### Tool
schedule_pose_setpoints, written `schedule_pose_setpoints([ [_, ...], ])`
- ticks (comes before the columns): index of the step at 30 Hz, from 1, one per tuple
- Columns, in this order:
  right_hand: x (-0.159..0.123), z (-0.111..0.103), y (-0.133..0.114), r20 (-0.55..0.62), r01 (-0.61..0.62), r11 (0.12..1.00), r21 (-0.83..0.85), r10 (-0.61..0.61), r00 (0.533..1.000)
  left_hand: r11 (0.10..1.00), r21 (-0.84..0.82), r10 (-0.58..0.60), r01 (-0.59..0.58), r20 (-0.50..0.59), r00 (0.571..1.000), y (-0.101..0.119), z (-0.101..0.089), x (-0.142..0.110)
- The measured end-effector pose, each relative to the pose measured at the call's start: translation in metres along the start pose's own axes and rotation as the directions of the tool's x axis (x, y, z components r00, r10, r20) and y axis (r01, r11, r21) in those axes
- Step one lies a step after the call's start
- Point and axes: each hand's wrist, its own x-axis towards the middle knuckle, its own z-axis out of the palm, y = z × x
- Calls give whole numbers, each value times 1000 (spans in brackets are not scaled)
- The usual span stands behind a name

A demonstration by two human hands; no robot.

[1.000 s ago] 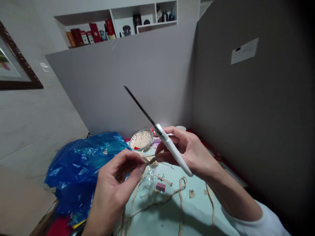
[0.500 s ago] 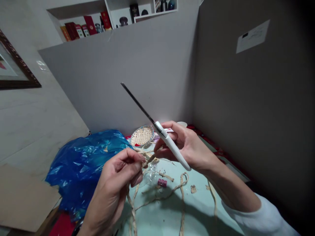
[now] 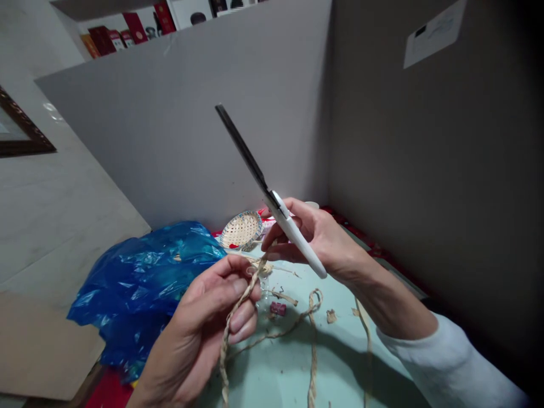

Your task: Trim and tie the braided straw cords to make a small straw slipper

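Observation:
My right hand [image 3: 312,232] grips a pair of white-handled scissors [image 3: 293,229], seen edge-on with the dark blades pointing up and left. Its fingertips also pinch the upper end of a braided straw cord [image 3: 232,323]. The cord runs down across the curled fingers of my left hand [image 3: 208,317], whose thumb rests against it. From there it hangs past the lower edge of the view. More braided cord [image 3: 313,351] lies looped on the pale table [image 3: 272,362], to the right of my left hand.
A blue plastic bag [image 3: 140,289] bulges on the left. Behind my hands stands a small woven basket [image 3: 241,229]. A purple piece [image 3: 277,308], straw scraps [image 3: 331,316] and a flat strip [image 3: 366,334] lie on the table. Grey panels [image 3: 191,124] enclose the back and right.
The cord at my left hand has been drawn up toward my right hand, so more braid shows across the fingers. The scissors have tilted steeper. My view has shifted slightly.

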Motion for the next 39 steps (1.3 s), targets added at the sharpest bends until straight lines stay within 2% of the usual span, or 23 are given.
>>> schedule_pose_setpoints([
  [7,3,2,5,-16,43,988,145,-42,999,994,40,-100,99,51,994,-3,-1,2],
  [12,2,8,6,-35,52,990,133,-48,998,993,-59,-102,106,56,993,-6,2,2],
  [15,3,9,7,-75,69,991,111,-61,995,998,-48,-44,48,66,997,-7,3,2],
  [19,3,7,6,-160,98,994,42,-91,983,998,14,66,-65,-26,997,-6,0,0],
  [21,2,4,6,-150,102,995,-20,-104,983,992,9,127,-126,-60,990,-4,0,-1],
  [24,0,2,5,-67,100,974,-202,-115,991,969,-1,245,-246,-106,964,0,1,-2],
  [29,-5,5,1,124,177,835,-521,-131,984,892,107,451,-439,-176,875,8,-3,-4],
  [33,-8,3,6,201,287,656,-698,-205,958,852,131,523,-507,-239,818,12,-8,-8],
  [36,-8,-3,13,258,383,497,-779,-303,917,819,128,572,-560,-276,773,15,-8,-10],
  [39,-7,-10,18,281,425,400,-812,-371,885,799,175,601,-576,-274,751,16,-7,-10],
])
